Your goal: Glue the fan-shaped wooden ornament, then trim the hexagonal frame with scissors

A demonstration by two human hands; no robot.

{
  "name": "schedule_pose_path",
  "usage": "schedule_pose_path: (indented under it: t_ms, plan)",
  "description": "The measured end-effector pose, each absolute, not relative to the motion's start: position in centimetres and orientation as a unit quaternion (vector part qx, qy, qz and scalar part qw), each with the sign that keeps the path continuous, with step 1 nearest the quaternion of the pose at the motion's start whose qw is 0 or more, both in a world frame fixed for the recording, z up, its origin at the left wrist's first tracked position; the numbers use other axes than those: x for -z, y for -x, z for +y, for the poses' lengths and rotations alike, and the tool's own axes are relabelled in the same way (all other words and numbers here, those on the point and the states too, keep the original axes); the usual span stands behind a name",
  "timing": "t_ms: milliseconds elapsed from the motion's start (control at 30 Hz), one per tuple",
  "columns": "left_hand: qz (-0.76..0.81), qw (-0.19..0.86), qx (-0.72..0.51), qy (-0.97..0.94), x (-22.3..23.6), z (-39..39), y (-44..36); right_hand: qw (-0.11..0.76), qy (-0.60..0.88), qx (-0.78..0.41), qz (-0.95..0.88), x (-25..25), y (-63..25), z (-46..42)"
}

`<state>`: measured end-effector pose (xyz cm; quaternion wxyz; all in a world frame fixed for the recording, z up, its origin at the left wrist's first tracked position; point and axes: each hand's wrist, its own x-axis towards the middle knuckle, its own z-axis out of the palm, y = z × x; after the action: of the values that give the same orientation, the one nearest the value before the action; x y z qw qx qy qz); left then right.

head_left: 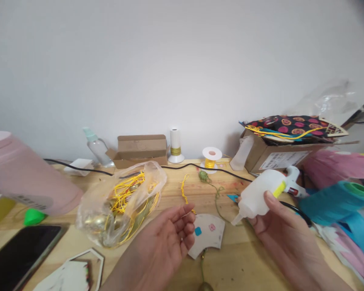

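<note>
The right hand (286,232) is closing around a white bottle (257,196), thumb on one side and fingers on the other, and the bottle is tilting so that its nozzle is pointing down to the near left. The left hand (172,238) is holding nothing that shows; its fingers are curling loosely, half open, with the palm partly turned up. It is hovering over or resting by the left edge of a fan-shaped card (214,232), and whether it is touching the card cannot be told. The card is lying on the worktop (245,270) between the hands.

To the left, a clear bag (89,202) is sitting open, holding yellow cords (124,192) and gold-coloured pieces. Beyond it, a long carton (139,162) is standing with its lid up, its inside hidden. At the far right, a box (253,155) is overflowing with patterned cloth (294,123) and yellow strands (256,130). A spray bottle (98,150) is standing left of the carton.
</note>
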<state>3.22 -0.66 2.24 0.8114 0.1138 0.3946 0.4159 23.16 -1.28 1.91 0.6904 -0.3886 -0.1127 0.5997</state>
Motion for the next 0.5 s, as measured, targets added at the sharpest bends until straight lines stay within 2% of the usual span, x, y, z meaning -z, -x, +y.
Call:
schedule_pose_path:
  t_ms: [67,367,500]
  plan:
    - [0.401,0.809,-0.421,-0.086,-2.8,-0.6,-2.7,0.691,0.381,-0.605,-0.108,-1.9,-23.2,-1.2]
    - [0.443,0.774,-0.413,-0.187,-3.9,-0.8,-3.0,0.686,0.358,-0.62,-0.129,-2.3,-23.4,-1.5]
    - [0.517,0.73,-0.411,-0.175,-4.9,-0.8,-3.9,0.687,0.335,-0.628,-0.146,-2.7,-23.4,-1.6]
